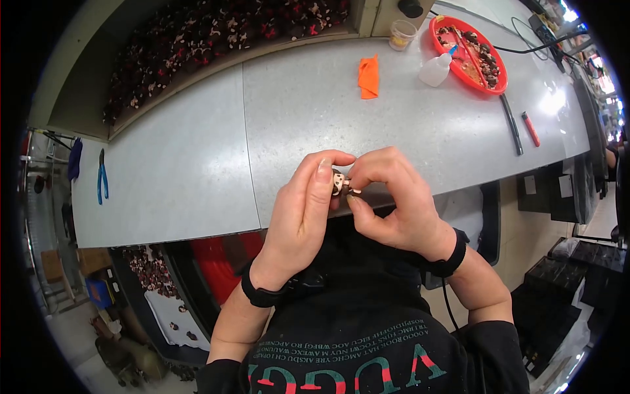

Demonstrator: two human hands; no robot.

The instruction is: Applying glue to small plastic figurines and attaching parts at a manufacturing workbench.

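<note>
A tiny brown and cream figurine head [338, 183] sits pinched between both hands just over the near edge of the grey table [216, 151]. My left hand [302, 210] grips it from the left with thumb and forefinger. My right hand [394, 203] closes on it from the right, fingertips touching a small pale part at its side. Both wrists wear black bands.
A red tray [500, 81] of small brown parts, a white squeeze bottle [435, 70] and a clear cup [401, 34] stand at the far right. An orange cloth [369, 77], blue pliers [102, 176], a red pen [530, 128] and a black rod [512, 125] lie about. A bin of figurines [197, 39] runs behind.
</note>
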